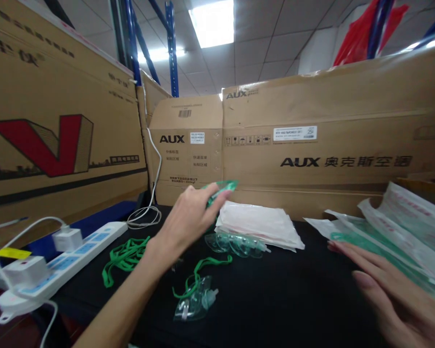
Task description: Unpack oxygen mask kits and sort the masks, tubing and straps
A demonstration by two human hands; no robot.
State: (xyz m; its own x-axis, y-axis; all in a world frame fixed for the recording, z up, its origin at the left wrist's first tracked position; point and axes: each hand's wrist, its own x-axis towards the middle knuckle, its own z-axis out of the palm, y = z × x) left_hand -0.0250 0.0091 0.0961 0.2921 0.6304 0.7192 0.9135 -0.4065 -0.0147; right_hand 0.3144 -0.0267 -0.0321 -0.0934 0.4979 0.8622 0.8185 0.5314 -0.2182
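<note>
My left hand [190, 212] reaches out over the middle of the table, its thumb and fingers closed on a clear green plastic mask [224, 185], mostly hidden by the fingers. Just below it, several clear masks [235, 244] lie nested in a row. Nearer to me is a single clear mask [194, 302] with a green elastic strap [199, 270]. My right hand [395, 290] is at the right with fingers stretched out, beside clear-and-white packages [395, 241] with green contents; whether it touches them I cannot tell.
A stack of white paper-backed pouches [257, 224] lies behind the masks. Green straps [125, 256] are bundled at left, next to a white power strip [83, 256] with plugs and cables. Large cardboard boxes [311, 145] wall off the back and left of the black tabletop [275, 299].
</note>
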